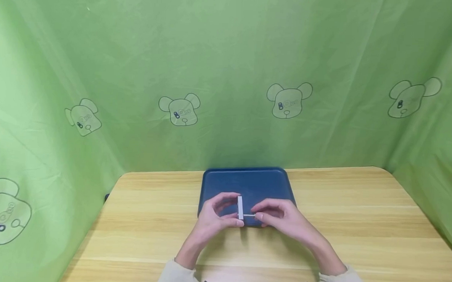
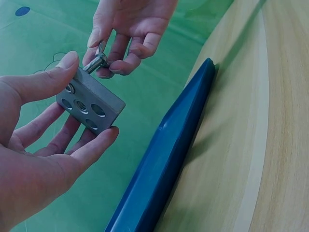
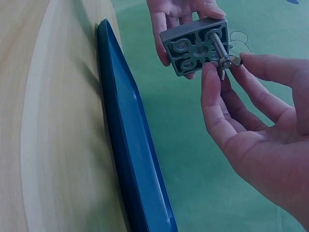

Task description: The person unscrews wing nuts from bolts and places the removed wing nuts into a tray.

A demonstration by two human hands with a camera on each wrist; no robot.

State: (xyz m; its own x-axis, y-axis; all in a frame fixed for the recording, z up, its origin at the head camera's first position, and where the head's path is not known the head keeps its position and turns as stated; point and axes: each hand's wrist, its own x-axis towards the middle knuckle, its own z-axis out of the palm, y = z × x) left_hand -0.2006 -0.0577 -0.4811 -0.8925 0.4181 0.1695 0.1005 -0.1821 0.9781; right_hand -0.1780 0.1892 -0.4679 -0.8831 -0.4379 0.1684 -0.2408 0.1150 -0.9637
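My left hand [image 1: 217, 214] grips a small grey square block [image 2: 91, 102] by its edges, thumb on one side and fingertips on the other. Several round holes show on one face in the left wrist view; the right wrist view shows a recessed, ribbed face. A threaded wing screw [image 3: 220, 50] stands in a corner hole, most of its shank sticking out of the ribbed face. The thumb and fingers of my right hand [image 1: 279, 215] pinch its winged head. Both hands are raised over the front part of a blue tray [image 1: 247, 182].
The tray lies on a wood-grain table [image 1: 150, 222], near its far edge. Green cloth [image 1: 230, 53] with mouse-head drawings hangs behind the table and on both sides.
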